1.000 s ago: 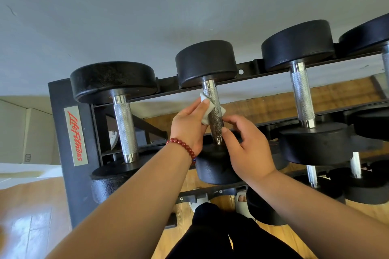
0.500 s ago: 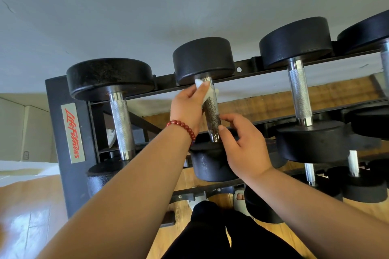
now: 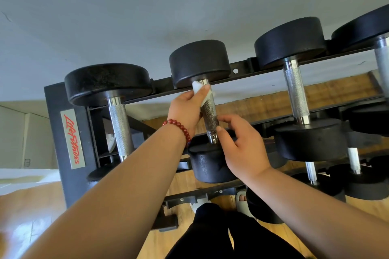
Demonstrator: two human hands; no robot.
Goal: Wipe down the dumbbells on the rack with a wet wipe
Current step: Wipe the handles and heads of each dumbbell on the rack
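Beside the Life Fitness label [image 3: 72, 139], left hand [image 3: 185, 109] holds wipe [image 3: 197, 88] against handle [image 3: 210, 115].

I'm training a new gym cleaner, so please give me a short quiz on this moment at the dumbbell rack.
1. Which hand holds the wet wipe? A) left B) right C) neither
2. True or false: the wipe is pressed against the dumbbell's near black head.
3. Fill in: the right hand touches the handle on its ____ half (near/far).

Key: 1 A, the left hand, which wears the red bead bracelet. 2 False: it is high on the handle, just below the far head. 3 near.
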